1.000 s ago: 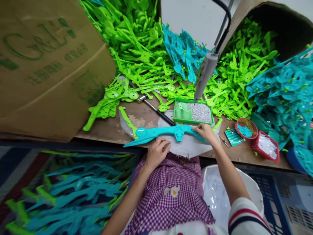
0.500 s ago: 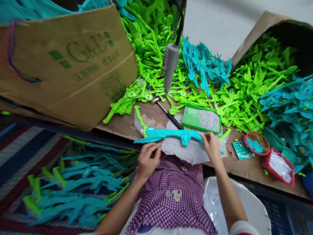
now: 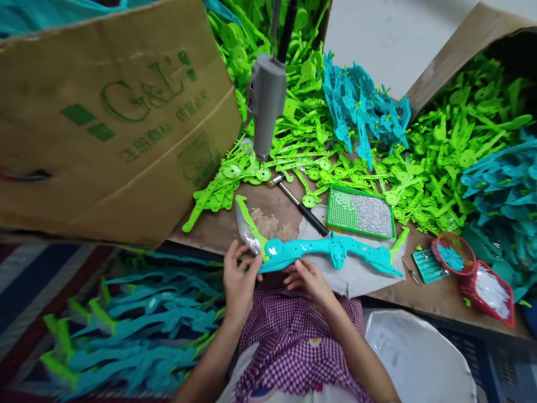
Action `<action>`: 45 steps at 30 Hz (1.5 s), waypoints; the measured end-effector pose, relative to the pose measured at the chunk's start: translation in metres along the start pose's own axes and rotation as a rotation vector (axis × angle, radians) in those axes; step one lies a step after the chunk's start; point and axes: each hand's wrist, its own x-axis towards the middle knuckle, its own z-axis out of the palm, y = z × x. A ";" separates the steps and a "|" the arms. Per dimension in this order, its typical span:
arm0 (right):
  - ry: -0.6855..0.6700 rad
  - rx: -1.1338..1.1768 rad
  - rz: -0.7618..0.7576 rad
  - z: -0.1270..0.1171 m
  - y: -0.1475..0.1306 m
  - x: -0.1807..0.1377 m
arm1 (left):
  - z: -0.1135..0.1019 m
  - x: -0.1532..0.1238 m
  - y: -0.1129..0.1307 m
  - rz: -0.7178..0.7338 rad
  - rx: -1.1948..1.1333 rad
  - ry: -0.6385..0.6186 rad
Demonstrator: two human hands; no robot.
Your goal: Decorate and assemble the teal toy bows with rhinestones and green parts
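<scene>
A long turquoise plastic part point(image 3: 306, 246) with a knobbed middle lies across the near edge of the table, partly over a white cloth point(image 3: 364, 280). Lime-green arms point(image 3: 254, 228) stick out at both its ends, the left one with clear plastic film about it. My left hand point(image 3: 239, 277) is closed at the part's left end, thumb and fingertips against its tip. Curled at the lower edge of the left half is my right hand point(image 3: 309, 282), its fingertips on the part. Whether a small item sits in the right fingers is hidden.
A grey electric screwdriver point(image 3: 268, 103) hangs over the table. Behind the part lie a hammer point(image 3: 300, 204) and a green tray point(image 3: 394, 226) of small metal pieces. Red baskets point(image 3: 509, 313) stand at right, a carton point(image 3: 138, 184) at left. Lime-green parts point(image 3: 444, 151) are heaped behind.
My right hand has left the part's right end and come to its left half. My left hand has closed at the left tip. The view has shifted slightly.
</scene>
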 end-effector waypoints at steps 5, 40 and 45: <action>0.048 0.108 0.065 0.013 -0.002 0.005 | 0.003 0.001 0.012 -0.246 -0.106 -0.080; -0.541 0.299 0.234 -0.032 -0.013 0.023 | 0.026 -0.025 0.031 -0.328 -0.673 0.008; -0.437 0.353 0.159 -0.022 -0.012 0.024 | 0.029 -0.011 0.037 -0.404 -0.671 0.026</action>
